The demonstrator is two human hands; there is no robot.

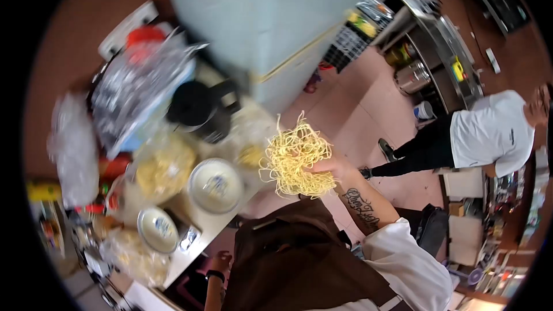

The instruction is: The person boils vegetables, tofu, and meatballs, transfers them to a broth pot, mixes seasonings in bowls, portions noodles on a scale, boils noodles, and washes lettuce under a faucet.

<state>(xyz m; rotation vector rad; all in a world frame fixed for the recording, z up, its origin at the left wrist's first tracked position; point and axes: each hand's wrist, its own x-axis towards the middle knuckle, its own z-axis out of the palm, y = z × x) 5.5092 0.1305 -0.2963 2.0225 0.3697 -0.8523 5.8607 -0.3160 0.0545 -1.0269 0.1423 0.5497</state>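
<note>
My right hand holds up a loose, tangled clump of thin yellow noodles in front of my brown apron. Strands hang out on all sides and hide most of the fingers. Low beside the table edge is my left hand, with a dark band at the wrist; its fingers look loosely open, with nothing seen in them. On the table, left of the noodles, stand a white bowl with a blue pattern and a second patterned bowl.
A black jug and a clear bag of yellow food share the table with more plastic bags. A large pale cabinet rises behind. Across the tiled floor, a person in a white shirt stands near metal shelving.
</note>
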